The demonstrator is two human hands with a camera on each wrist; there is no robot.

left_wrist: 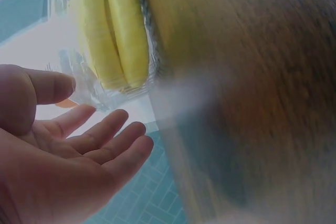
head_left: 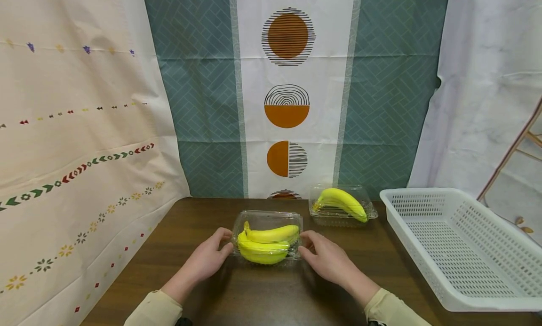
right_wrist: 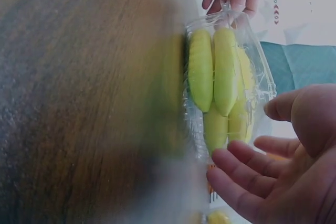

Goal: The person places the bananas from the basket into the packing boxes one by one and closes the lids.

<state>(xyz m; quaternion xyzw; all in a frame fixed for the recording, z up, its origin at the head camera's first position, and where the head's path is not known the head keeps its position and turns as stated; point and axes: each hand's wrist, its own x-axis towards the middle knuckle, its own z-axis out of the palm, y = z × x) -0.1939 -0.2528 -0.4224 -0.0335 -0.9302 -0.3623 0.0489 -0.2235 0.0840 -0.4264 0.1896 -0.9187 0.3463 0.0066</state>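
A clear plastic clamshell box (head_left: 267, 218) with several yellow bananas (head_left: 263, 251) inside sits on the brown table, its lid down over them. My left hand (head_left: 211, 253) is at its left end, fingers loosely bent; in the left wrist view the left hand (left_wrist: 79, 145) has its thumb and fingers spread by the box's corner. At the opposite end is my right hand (head_left: 323, 255), and in the right wrist view the right hand (right_wrist: 278, 166) has its fingers extended beside the box. Whether the fingertips touch the plastic is hard to tell.
Behind and to the right stands another clear box (head_left: 315, 208) with a banana (head_left: 340, 202) in it. A white perforated basket (head_left: 417, 265) occupies the table's right side. Patterned cloths (head_left: 292, 72) hang along the back and sides of the brown table (head_left: 254, 298).
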